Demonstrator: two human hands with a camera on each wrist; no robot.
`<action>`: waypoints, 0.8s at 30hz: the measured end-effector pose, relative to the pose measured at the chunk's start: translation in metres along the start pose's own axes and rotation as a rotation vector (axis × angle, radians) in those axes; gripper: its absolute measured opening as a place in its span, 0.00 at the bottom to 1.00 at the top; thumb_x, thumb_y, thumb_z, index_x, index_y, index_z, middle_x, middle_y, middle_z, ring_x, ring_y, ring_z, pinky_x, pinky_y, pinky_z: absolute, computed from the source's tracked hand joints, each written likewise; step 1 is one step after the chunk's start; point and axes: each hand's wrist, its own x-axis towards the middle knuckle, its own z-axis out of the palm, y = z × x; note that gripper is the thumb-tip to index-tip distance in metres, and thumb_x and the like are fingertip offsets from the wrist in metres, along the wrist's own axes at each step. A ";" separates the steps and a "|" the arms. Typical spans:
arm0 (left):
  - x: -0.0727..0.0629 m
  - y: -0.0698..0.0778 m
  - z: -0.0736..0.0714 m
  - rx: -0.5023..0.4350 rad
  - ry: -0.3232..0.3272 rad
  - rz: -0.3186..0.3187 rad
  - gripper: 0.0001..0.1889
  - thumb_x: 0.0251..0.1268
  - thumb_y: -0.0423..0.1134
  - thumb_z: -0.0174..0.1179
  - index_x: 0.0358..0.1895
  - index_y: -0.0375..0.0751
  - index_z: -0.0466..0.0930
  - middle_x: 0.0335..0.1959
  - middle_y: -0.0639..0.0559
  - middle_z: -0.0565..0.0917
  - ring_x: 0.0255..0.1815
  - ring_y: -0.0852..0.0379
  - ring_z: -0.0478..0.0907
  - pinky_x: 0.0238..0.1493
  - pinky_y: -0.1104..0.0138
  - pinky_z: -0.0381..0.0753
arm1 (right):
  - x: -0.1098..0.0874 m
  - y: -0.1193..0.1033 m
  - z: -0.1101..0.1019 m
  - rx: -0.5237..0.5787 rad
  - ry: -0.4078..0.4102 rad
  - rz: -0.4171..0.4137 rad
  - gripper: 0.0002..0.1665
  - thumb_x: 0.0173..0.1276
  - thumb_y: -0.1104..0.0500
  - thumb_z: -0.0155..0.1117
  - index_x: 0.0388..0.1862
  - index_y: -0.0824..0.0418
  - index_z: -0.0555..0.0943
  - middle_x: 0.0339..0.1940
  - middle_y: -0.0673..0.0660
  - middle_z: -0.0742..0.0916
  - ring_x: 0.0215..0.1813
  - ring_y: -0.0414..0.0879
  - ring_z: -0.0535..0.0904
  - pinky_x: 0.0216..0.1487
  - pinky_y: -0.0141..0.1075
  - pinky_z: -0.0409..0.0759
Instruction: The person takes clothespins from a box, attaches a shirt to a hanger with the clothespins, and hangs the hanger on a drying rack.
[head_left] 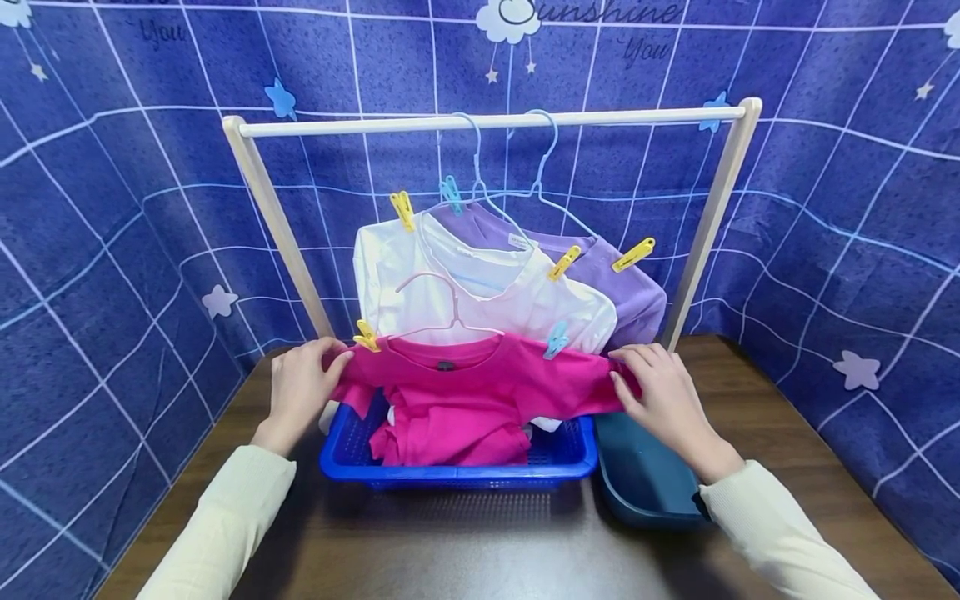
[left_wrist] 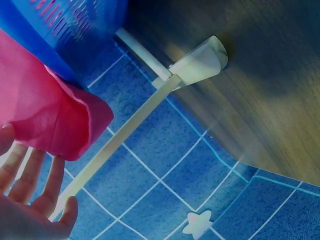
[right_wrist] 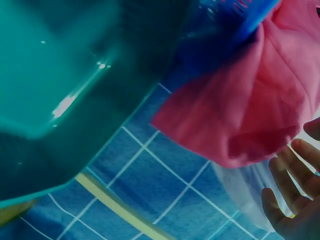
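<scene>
A bright pink T-shirt [head_left: 480, 383] is spread wide above a blue basket [head_left: 457, 473], its lower part bunched inside. My left hand [head_left: 306, 379] pinches the end of one sleeve, and my right hand [head_left: 663, 398] pinches the end of the other. A pink hanger [head_left: 454, 300] sits in the neckline with its hook standing up. A yellow clothespin [head_left: 367, 335] is clipped at the left shoulder and a light blue clothespin [head_left: 556, 340] at the right. The left wrist view shows the sleeve [left_wrist: 75, 120] by my fingers; the right wrist view shows the other sleeve [right_wrist: 240, 110].
Behind, a white shirt [head_left: 405, 275] and a purple shirt [head_left: 630, 292] hang on blue hangers from a rack's white rod [head_left: 337, 127], held by yellow and blue clothespins. A dark teal tub [head_left: 648, 475] stands right of the basket on the wooden table [head_left: 450, 550]. A patterned blue cloth surrounds the table.
</scene>
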 end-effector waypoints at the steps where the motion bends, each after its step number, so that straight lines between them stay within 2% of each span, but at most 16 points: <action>1: 0.000 0.000 0.000 0.000 -0.001 0.000 0.12 0.59 0.43 0.60 0.38 0.38 0.81 0.32 0.40 0.84 0.35 0.39 0.79 0.44 0.45 0.65 | -0.002 0.001 0.001 0.000 -0.003 0.001 0.15 0.52 0.62 0.66 0.40 0.65 0.80 0.37 0.59 0.84 0.41 0.53 0.75 0.40 0.44 0.68; 7: 0.000 0.000 0.000 -0.010 -0.009 0.001 0.11 0.59 0.42 0.60 0.39 0.38 0.81 0.31 0.40 0.84 0.35 0.40 0.79 0.44 0.45 0.65 | -0.009 0.008 0.005 -0.004 -0.004 -0.005 0.16 0.50 0.66 0.67 0.40 0.64 0.80 0.35 0.57 0.84 0.37 0.50 0.75 0.38 0.43 0.72; 13: 0.002 0.000 -0.002 -0.013 -0.022 0.008 0.11 0.59 0.42 0.59 0.38 0.38 0.81 0.31 0.41 0.84 0.35 0.40 0.79 0.45 0.45 0.65 | -0.011 0.012 0.008 -0.022 0.040 -0.007 0.13 0.51 0.68 0.66 0.38 0.62 0.81 0.32 0.58 0.85 0.33 0.50 0.76 0.35 0.42 0.74; 19: 0.003 0.001 -0.003 0.005 -0.027 0.026 0.09 0.60 0.42 0.59 0.37 0.39 0.80 0.29 0.41 0.84 0.34 0.40 0.79 0.43 0.46 0.66 | -0.010 0.012 0.009 -0.024 0.087 -0.015 0.08 0.53 0.67 0.64 0.34 0.61 0.81 0.29 0.56 0.84 0.29 0.49 0.76 0.29 0.41 0.71; 24: 0.007 0.002 -0.006 0.021 -0.011 0.042 0.09 0.60 0.41 0.59 0.37 0.39 0.80 0.30 0.40 0.84 0.34 0.39 0.78 0.41 0.47 0.65 | -0.006 0.008 0.004 -0.036 0.107 -0.028 0.07 0.54 0.64 0.62 0.34 0.60 0.81 0.26 0.55 0.83 0.28 0.48 0.75 0.28 0.40 0.68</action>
